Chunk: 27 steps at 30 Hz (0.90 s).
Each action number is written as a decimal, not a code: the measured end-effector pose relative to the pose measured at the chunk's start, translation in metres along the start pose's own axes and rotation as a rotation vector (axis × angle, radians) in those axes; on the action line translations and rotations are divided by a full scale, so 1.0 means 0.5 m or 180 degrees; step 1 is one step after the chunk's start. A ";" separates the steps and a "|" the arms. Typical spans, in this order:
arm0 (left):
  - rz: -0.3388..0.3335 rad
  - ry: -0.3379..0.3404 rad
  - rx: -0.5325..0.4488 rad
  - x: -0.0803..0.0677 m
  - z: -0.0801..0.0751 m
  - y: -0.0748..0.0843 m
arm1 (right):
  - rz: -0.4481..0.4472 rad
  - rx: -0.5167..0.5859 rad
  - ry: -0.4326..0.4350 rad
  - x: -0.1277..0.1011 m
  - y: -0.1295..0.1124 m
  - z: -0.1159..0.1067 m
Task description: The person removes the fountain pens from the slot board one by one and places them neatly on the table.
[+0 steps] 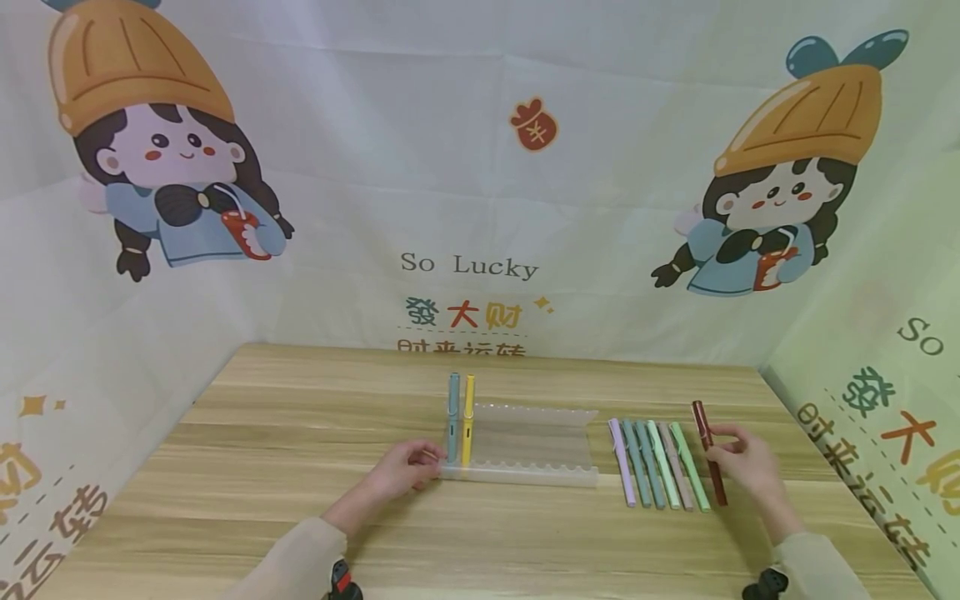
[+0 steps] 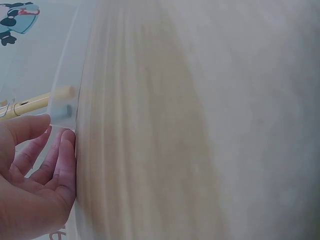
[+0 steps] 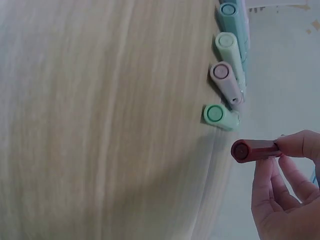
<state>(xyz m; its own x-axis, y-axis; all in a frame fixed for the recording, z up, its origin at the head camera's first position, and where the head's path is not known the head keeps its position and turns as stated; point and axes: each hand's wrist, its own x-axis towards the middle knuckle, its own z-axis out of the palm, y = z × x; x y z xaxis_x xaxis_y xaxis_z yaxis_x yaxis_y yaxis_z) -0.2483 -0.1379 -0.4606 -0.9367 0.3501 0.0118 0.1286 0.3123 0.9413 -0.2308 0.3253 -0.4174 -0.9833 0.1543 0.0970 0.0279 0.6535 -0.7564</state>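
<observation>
My left hand pinches the left end of a clear plastic pen rack with scalloped edges. In the left wrist view its thumb and fingertips meet at the rack's corner. A blue-grey pen and a yellow pen lie side by side in the rack's leftmost slots. Over on the right, my right hand holds a dark red pen between thumb and fingers. In the right wrist view the pen's round end faces the camera, and the fingers reach beneath its barrel.
Between the rack and the red pen lies a row of several capped pens, from a lilac pen to a light green pen. They rest on a wood-grain table. A printed cloth hangs behind and at the sides.
</observation>
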 end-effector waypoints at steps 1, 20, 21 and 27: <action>0.0002 -0.0004 0.0003 -0.001 0.000 0.002 | 0.0010 -0.0027 -0.0019 0.000 0.002 -0.001; -0.0036 0.0018 0.0004 -0.001 -0.001 -0.002 | 0.0125 -0.0288 -0.0183 0.010 0.034 0.001; -0.0038 0.0020 0.0003 -0.001 -0.001 -0.002 | 0.0111 -0.0292 -0.0211 0.011 0.035 0.002; -0.0024 0.0002 0.0010 -0.006 -0.001 0.012 | 0.0097 -0.0302 -0.0312 0.016 0.044 0.010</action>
<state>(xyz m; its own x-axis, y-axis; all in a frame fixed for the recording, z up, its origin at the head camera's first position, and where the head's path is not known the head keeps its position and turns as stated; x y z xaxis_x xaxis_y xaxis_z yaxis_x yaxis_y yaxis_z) -0.2450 -0.1373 -0.4550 -0.9378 0.3472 0.0047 0.1224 0.3178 0.9402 -0.2389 0.3373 -0.4364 -0.9944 0.1050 0.0078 0.0703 0.7175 -0.6930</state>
